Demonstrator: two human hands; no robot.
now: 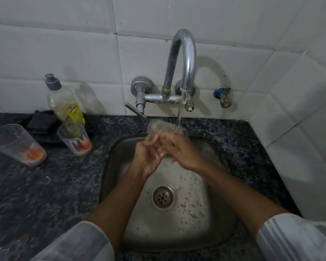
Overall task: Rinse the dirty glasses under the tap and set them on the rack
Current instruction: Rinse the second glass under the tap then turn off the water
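Note:
A clear glass [158, 126] lies tilted on its side under the running water from the chrome tap [184, 59], above the steel sink [211, 219]. My right hand [179, 151] grips its near end. My left hand [148, 157] cups it from the left, fingers touching the glass. Two dirty glasses stand on the dark counter at the left: one [17, 144] with orange residue at the bottom, one [74, 138] with dark reddish dregs. No rack is in view.
A dish soap bottle [64, 102] stands by the tiled wall behind the glasses, with a dark sponge [40, 122] beside it. The tap lever [135, 110] juts out to the left. A small valve [223, 97] sits on the wall at the right.

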